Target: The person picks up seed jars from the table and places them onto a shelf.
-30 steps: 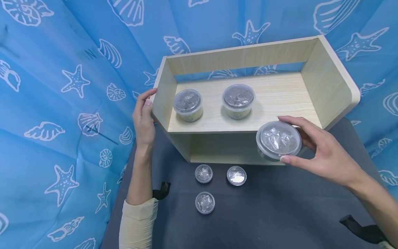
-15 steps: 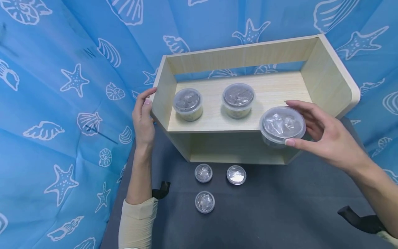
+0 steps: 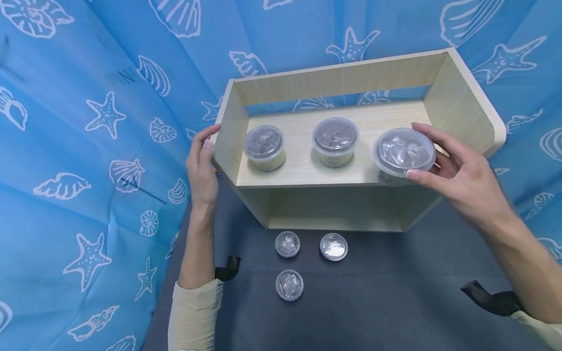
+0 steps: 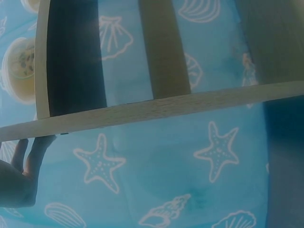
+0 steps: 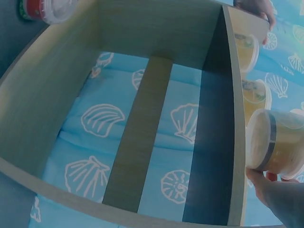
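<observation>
Blue curtain (image 3: 57,151), right hand (image 3: 467,173) gripping tub (image 3: 404,150) (partly hidden), left hand (image 3: 203,173) loosely touching shelf (image 3: 299,158)

The head camera looks down on the shelf (image 3: 298,146); nearer, both wrist cameras share its lower compartment (image 5: 140,137).

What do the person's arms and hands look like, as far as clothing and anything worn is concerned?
The left hand and right hand wear no gloves. The left sleeve is cream, close-fitting and slightly wrinkled; only the pale edge of the right sleeve shows. One black strap sticks out by each sleeve.
</observation>
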### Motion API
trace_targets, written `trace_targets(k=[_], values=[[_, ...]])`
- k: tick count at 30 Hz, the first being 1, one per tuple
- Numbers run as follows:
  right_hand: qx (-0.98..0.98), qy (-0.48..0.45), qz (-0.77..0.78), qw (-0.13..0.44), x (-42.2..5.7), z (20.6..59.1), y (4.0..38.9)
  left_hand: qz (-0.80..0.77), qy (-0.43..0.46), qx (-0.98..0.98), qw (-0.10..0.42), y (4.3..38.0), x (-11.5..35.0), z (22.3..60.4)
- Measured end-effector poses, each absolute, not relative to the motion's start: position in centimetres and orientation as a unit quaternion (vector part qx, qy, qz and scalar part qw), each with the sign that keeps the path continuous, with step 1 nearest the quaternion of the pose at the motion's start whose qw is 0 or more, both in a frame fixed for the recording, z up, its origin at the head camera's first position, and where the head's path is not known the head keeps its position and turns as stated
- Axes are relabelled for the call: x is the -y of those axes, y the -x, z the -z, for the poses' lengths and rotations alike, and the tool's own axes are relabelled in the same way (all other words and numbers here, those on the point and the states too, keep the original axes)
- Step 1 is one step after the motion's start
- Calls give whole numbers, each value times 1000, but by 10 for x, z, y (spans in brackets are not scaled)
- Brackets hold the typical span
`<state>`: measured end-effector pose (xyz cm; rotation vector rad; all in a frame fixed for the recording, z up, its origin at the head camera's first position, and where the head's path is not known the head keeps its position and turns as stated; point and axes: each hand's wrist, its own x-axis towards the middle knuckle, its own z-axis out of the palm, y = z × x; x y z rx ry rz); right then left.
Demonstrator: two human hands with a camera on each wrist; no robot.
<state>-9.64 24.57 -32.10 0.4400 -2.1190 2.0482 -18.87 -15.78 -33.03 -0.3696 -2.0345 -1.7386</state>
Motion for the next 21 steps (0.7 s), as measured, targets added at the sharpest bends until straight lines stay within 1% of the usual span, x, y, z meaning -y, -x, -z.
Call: trace_targets(k=[5,12,21], values=[[749,-124,-642,109,-243,322,102,627,131,736,219,189,159,331],[704,-134,-689,112,-241,326,114,628,120,740,212,188,159,331],[743,-99,-654,108,-244,329,124,622,128,742,215,187,157,330]])
